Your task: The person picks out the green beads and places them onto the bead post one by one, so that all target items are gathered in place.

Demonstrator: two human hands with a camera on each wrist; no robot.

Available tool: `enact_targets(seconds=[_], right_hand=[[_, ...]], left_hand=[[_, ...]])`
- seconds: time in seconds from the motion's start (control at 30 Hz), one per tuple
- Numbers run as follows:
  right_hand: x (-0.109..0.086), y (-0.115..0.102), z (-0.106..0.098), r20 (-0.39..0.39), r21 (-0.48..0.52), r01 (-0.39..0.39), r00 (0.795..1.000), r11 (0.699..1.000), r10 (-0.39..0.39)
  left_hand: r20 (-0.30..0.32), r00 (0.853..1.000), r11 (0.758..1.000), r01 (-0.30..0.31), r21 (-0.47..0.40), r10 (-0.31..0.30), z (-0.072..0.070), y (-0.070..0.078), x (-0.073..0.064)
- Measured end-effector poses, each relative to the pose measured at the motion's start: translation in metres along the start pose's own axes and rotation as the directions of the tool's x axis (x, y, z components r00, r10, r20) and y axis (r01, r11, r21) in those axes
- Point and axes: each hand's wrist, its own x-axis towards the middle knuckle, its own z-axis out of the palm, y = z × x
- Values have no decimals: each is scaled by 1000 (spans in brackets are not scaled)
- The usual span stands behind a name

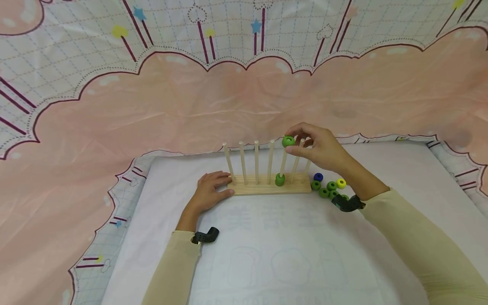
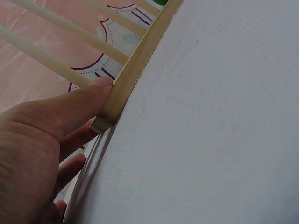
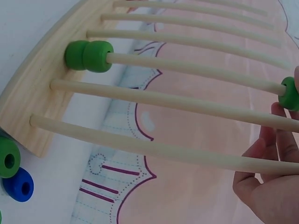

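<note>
A wooden peg rack (image 1: 267, 190) with several upright pegs stands on the white surface. Two green beads (image 3: 88, 56) are stacked at the foot of the third peg from the right. My right hand (image 1: 320, 146) pinches another green bead (image 1: 288, 141) between thumb and fingers at the top of that same peg. In the right wrist view the peg's tip meets this bead's hole. My left hand (image 1: 209, 190) grips the rack's left end, thumb on the near side of the base (image 2: 124, 88), and the other fingers are partly hidden behind it.
Several loose green beads (image 1: 323, 193) lie by the rack's right end, with a blue bead (image 1: 318, 177) and a yellow bead (image 1: 341, 183). My right wrist's black camera (image 1: 347, 204) overlaps some of them. A patterned pink cloth (image 1: 244, 101) hangs behind the white table (image 1: 289, 254).
</note>
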Motion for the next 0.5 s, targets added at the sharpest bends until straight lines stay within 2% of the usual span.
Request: enact_targets(seconds=[0.27, 0.5], right_hand=[[0, 0, -1, 4, -8, 7, 1000, 1000, -6], [0, 1, -1, 10, -14, 9, 1000, 1000, -9]], left_hand=[[11, 1000, 1000, 18, -11, -18, 1, 0, 0], [-1, 1000, 1000, 0, 1, 0, 0, 2, 0]])
